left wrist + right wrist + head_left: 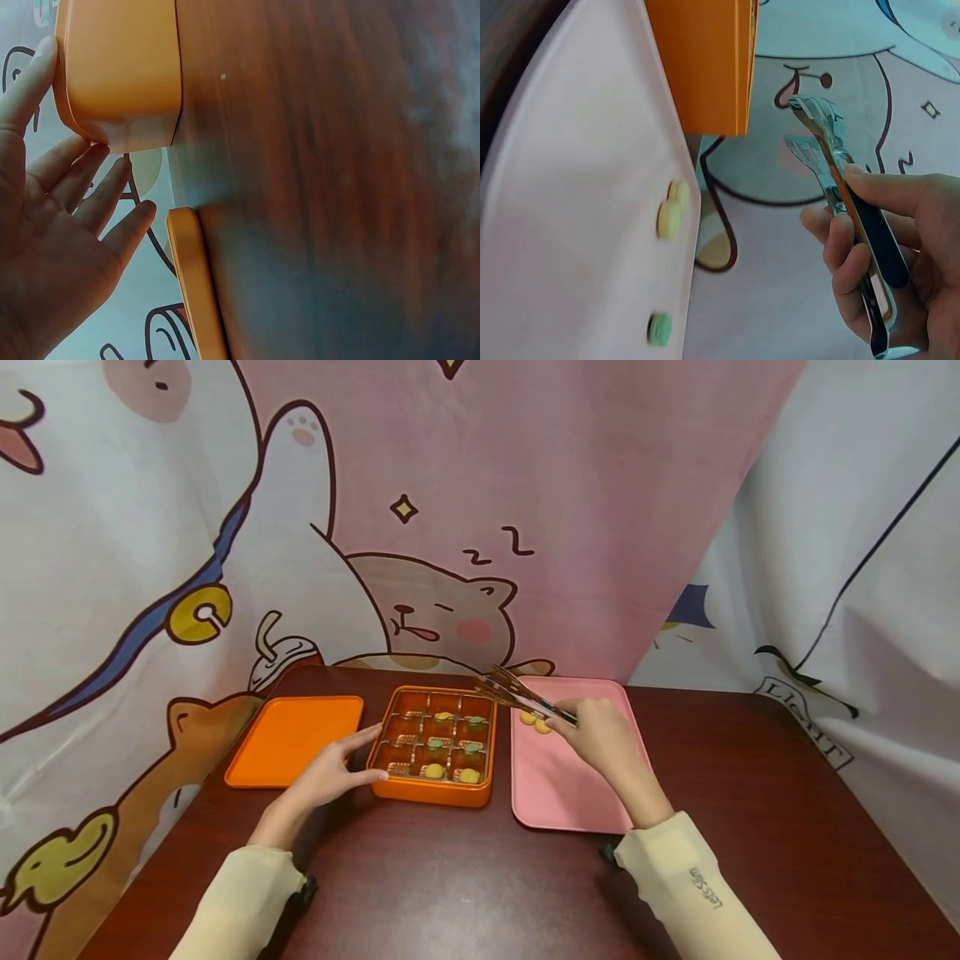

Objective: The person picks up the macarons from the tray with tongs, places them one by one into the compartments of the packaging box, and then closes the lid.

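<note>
My left hand (330, 772) touches the near-left corner of an orange box (431, 791), thumb at the front rim and fingers extended along the left side. A clear divider inside the box forms several compartments. Yellow (434, 771) and green (435, 743) macaron-like pieces sit in its middle and right columns. My right hand (600, 735) grips metal tongs (829, 161) with fork-like tips, held above the far part of a pink tray (570, 789). The tips point left toward the box's far-right corner, with nothing visible between them. Yellow pieces (669, 217) and a green piece (660, 328) lie on the tray.
An orange lid-like tray (300, 735) lies on the dark brown table (420, 877), left of the box. Behind the table hangs a curtain (600, 510) with cartoon animals, which also closes off both sides.
</note>
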The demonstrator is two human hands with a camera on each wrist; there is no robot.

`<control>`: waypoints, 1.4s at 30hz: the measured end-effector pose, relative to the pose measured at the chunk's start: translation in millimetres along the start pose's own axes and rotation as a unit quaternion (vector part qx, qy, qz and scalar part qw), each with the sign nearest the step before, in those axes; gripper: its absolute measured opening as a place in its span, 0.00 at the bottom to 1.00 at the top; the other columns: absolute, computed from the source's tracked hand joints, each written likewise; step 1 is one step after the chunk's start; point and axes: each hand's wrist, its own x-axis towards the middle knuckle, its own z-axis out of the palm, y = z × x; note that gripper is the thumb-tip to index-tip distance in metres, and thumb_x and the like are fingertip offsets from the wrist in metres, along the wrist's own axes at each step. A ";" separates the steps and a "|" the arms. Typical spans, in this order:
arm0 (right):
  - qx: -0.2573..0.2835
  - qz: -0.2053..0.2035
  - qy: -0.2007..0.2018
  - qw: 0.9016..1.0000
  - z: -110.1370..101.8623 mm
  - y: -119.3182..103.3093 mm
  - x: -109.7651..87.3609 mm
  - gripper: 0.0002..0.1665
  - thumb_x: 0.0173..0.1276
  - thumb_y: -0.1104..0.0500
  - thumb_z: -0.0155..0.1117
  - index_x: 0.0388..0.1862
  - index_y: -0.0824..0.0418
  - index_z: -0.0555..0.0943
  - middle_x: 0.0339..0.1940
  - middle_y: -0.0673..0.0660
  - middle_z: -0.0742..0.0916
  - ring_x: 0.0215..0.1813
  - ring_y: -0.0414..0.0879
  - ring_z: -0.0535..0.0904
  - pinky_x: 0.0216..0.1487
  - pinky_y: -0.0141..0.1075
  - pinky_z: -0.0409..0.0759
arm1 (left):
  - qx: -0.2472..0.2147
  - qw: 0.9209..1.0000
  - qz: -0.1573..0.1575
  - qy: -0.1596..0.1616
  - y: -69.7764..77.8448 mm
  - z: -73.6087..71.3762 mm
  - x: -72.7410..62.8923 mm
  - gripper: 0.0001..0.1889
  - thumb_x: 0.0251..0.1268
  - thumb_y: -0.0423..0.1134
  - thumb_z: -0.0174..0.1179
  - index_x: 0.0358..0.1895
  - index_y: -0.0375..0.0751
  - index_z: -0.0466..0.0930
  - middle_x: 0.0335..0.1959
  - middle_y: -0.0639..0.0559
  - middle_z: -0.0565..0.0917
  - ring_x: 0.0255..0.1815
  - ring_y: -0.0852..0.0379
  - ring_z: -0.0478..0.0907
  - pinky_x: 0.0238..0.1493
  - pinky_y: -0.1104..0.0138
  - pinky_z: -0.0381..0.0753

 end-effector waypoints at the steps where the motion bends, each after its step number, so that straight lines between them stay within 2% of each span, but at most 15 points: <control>1: -0.001 0.003 0.005 1.000 -1.4 3.8 -3.0 0.09 0.66 0.53 0.71 0.38 0.57 0.90 0.29 0.53 0.89 0.24 0.43 0.72 0.24 0.35 0.66 | 0.000 1.000 0.000 0.001 -0.3 0.0 -0.4 0.42 0.62 0.48 0.70 0.77 0.39 0.61 0.78 0.41 0.63 0.77 0.33 0.59 0.71 0.36 0.63; 7: -0.014 0.044 0.026 0.999 -10.1 27.6 -21.4 0.17 0.66 0.52 0.71 0.49 0.59 0.89 0.37 0.61 0.91 0.29 0.50 0.81 0.28 0.46 0.78 | 0.008 1.000 0.003 0.003 2.4 0.2 -0.7 0.42 0.62 0.49 0.69 0.76 0.39 0.61 0.77 0.40 0.63 0.77 0.33 0.59 0.71 0.36 0.62; 12: -0.002 0.070 0.030 0.997 -17.0 44.8 -35.2 0.21 0.66 0.52 0.70 0.54 0.63 0.86 0.39 0.66 0.90 0.32 0.54 0.84 0.30 0.50 0.80 | 0.008 1.000 -0.002 0.003 4.9 0.6 -1.4 0.42 0.62 0.49 0.69 0.77 0.40 0.61 0.78 0.41 0.63 0.77 0.33 0.59 0.71 0.36 0.62; 19: 0.003 0.102 0.027 0.994 -21.5 65.6 -50.4 0.25 0.67 0.51 0.69 0.56 0.65 0.84 0.44 0.69 0.89 0.35 0.57 0.84 0.31 0.48 0.80 | 0.012 1.000 -0.001 0.006 5.0 0.6 -1.6 0.42 0.61 0.49 0.70 0.76 0.39 0.62 0.77 0.40 0.64 0.77 0.33 0.60 0.71 0.36 0.63; 23: 0.008 0.124 0.019 0.992 -22.2 74.9 -55.7 0.26 0.68 0.50 0.68 0.58 0.66 0.83 0.39 0.67 0.90 0.30 0.50 0.83 0.26 0.40 0.77 | 0.013 1.000 0.002 0.008 3.7 0.9 -1.3 0.42 0.61 0.50 0.69 0.76 0.39 0.62 0.77 0.41 0.64 0.77 0.33 0.60 0.70 0.36 0.63; 26: 0.009 0.137 0.014 0.990 -21.2 81.2 -60.0 0.27 0.69 0.49 0.68 0.59 0.66 0.82 0.38 0.66 0.90 0.29 0.47 0.83 0.26 0.38 0.76 | 0.014 1.000 0.004 0.007 3.7 1.1 -1.0 0.42 0.62 0.50 0.69 0.76 0.39 0.62 0.77 0.41 0.64 0.76 0.33 0.60 0.70 0.36 0.63; 29: 0.006 0.145 0.015 0.989 -19.5 86.8 -63.9 0.27 0.69 0.49 0.67 0.59 0.66 0.83 0.45 0.69 0.89 0.35 0.56 0.85 0.31 0.47 0.81 | 0.011 1.000 0.004 0.006 4.0 1.5 -0.8 0.42 0.61 0.50 0.69 0.76 0.39 0.62 0.77 0.41 0.64 0.77 0.33 0.60 0.70 0.36 0.63; 33: 0.000 0.154 0.015 0.988 -16.4 95.3 -67.5 0.25 0.69 0.51 0.66 0.58 0.66 0.83 0.52 0.73 0.86 0.46 0.67 0.84 0.39 0.59 0.81 | 0.011 1.000 0.003 0.006 4.1 2.2 0.0 0.43 0.61 0.50 0.69 0.76 0.40 0.62 0.77 0.41 0.64 0.77 0.34 0.60 0.71 0.36 0.63; 37: -0.003 0.172 0.003 0.985 -12.5 102.5 -70.6 0.25 0.70 0.52 0.65 0.59 0.68 0.82 0.53 0.74 0.85 0.46 0.68 0.83 0.39 0.59 0.80 | 0.008 1.000 0.004 0.007 4.5 2.9 -0.8 0.42 0.61 0.49 0.70 0.76 0.39 0.62 0.77 0.41 0.64 0.76 0.33 0.60 0.71 0.36 0.63; 42: -0.006 0.188 -0.007 0.982 -9.7 108.4 -72.4 0.24 0.71 0.54 0.63 0.58 0.69 0.82 0.53 0.75 0.85 0.41 0.63 0.83 0.36 0.54 0.80 | 0.001 1.000 0.004 0.004 3.8 2.6 -1.1 0.43 0.61 0.48 0.70 0.76 0.39 0.62 0.78 0.41 0.63 0.77 0.33 0.60 0.71 0.36 0.62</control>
